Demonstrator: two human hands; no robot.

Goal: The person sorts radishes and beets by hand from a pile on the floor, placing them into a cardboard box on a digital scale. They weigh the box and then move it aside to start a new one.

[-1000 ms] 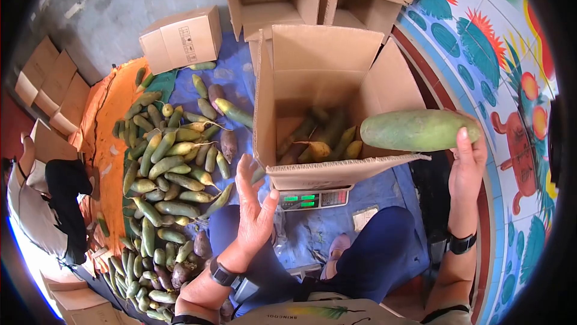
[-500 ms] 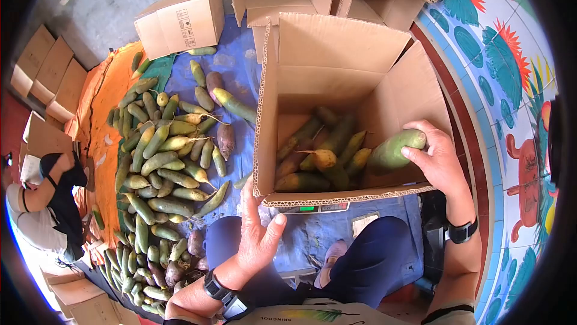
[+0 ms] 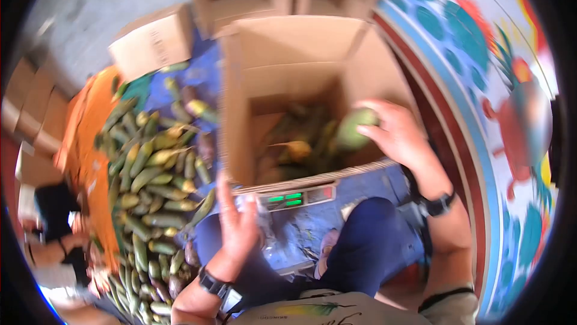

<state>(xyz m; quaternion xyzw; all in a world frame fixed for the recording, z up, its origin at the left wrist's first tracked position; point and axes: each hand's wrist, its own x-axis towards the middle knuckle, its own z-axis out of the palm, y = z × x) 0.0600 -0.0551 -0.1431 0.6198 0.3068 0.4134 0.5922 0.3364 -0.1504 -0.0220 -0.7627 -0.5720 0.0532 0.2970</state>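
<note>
My right hand grips a thick green radish inside the near right part of an open cardboard box. Several more radishes lie at the bottom of the box, blurred, one with a yellowish end. My left hand has its fingers extended and thumb apart, with the fingertips at the box's near left corner. Below the near rim, a scale shows lit green digits.
A large heap of green radishes, with some purple ones, covers the blue and orange sheets to the left. Open cartons stand behind the box, and a closed carton at back left. A co-worker sits at far left. A painted wall runs along the right.
The view has shifted and blurred, and more of the scale display shows below the box. My right hand still holds the radish in the box; my left stays at the corner.
</note>
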